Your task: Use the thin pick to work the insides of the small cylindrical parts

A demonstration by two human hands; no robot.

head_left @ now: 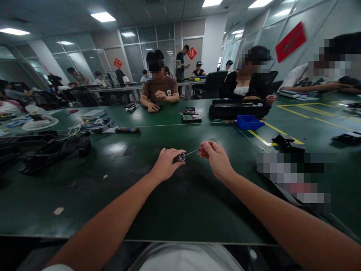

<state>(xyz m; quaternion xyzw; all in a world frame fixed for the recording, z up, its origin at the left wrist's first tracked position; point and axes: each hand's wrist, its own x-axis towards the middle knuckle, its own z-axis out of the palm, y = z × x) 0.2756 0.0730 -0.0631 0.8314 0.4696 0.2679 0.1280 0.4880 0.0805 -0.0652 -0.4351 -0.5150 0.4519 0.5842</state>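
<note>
Place: electronics workshop set up in an office building. I am sitting at a long green work table [169, 203]. Yellow tape lines [284, 131] are marking off stations on its top. A blue parts bin [248, 122], a black tray [239, 108] and bare circuit boards [191, 117] are lying on it. A person in a brown shirt [160, 88] and others are working by hand along the far side. More are sitting at benches behind. Glass partition walls [141, 49], ceiling light panels [103, 17] and black office chairs [213, 84] are enclosing the room.
</note>
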